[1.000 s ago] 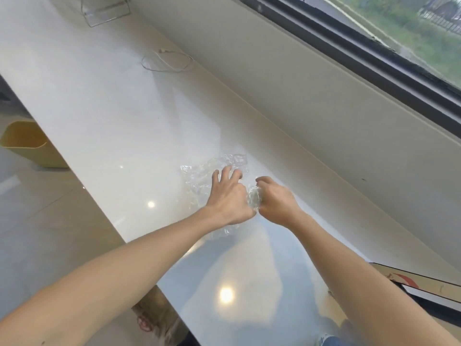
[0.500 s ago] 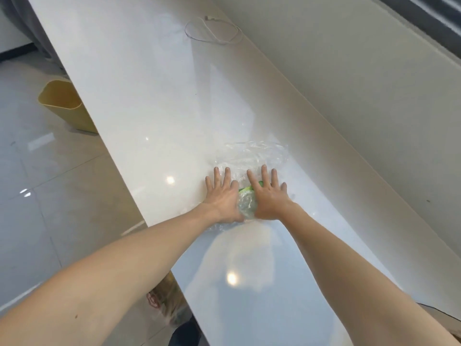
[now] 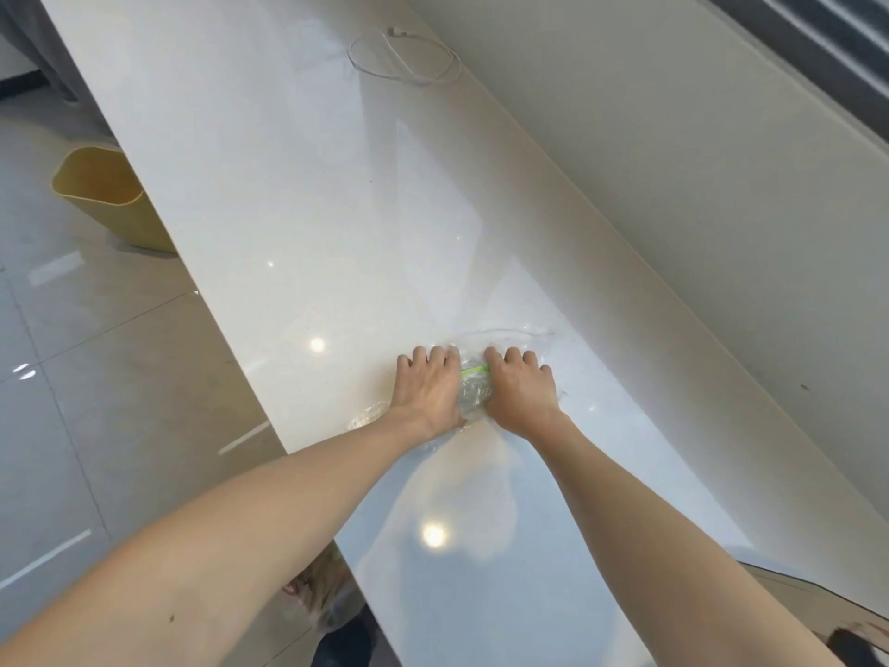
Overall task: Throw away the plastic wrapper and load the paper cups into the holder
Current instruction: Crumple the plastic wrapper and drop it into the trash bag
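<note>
A clear plastic wrapper (image 3: 474, 389) with a green strip lies bunched on the white counter (image 3: 298, 195). My left hand (image 3: 428, 389) and my right hand (image 3: 519, 392) lie palm down on it, side by side, fingers curled over its far part. A crumpled lump of the wrapper shows between the two hands, and flat film spreads beyond the fingertips and beside my left wrist. No paper cups or cup holder are in view.
A yellow bin (image 3: 108, 197) stands on the tiled floor left of the counter. A coiled white cable (image 3: 404, 57) lies at the counter's far end. A wall runs along the counter's right side. A dark object (image 3: 861, 642) shows at the bottom right corner.
My hands have curled their fingers and drawn more of the wrapper under them, so less film lies spread beyond the fingertips. The view has tilted slightly further down.
</note>
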